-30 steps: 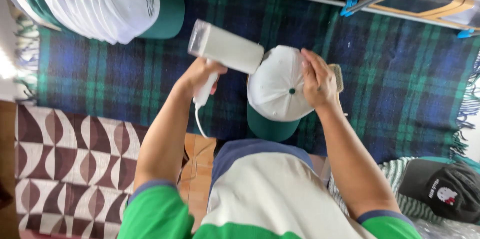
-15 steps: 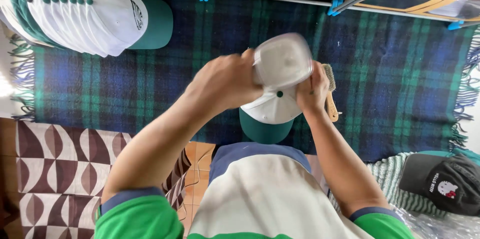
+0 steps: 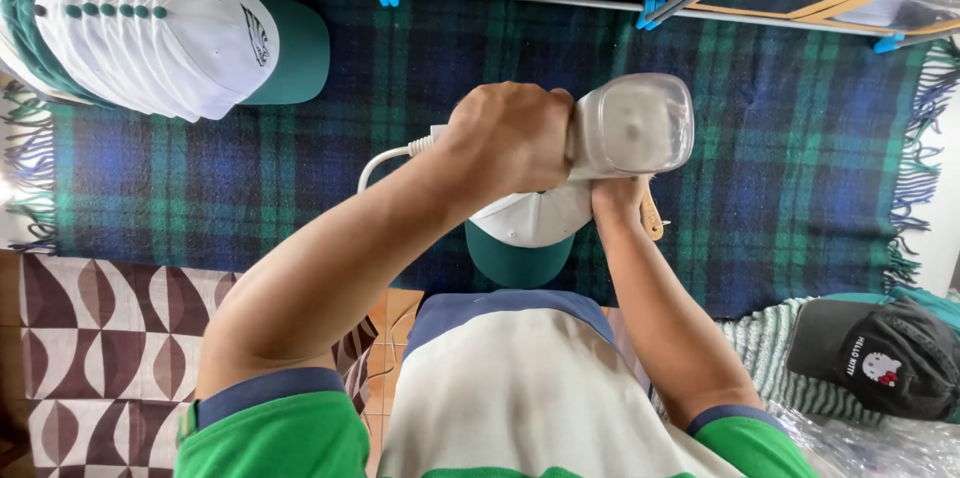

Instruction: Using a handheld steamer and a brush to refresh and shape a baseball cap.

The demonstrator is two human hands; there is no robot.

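A white handheld steamer (image 3: 632, 128) is gripped in the left hand (image 3: 512, 138) above a white cap (image 3: 535, 218) (green-brimmed), steadied on the plaid blanket (image 3: 800, 138) by the right hand (image 3: 615, 200), whose grip is hidden.

A clear crinkled plastic bag (image 3: 880, 443) is lying at the lower right corner, under the black cap (image 3: 880, 358). No labels, signs or screens are showing.

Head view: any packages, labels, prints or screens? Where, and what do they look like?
No screens or signs.
Stacked white caps, top left: small dark emblem on the front panel, green brims.
Black cap, bottom right: white cartoon face print, small white lettering.
Clear plastic wrap, bottom right corner: crinkled, unlabelled.
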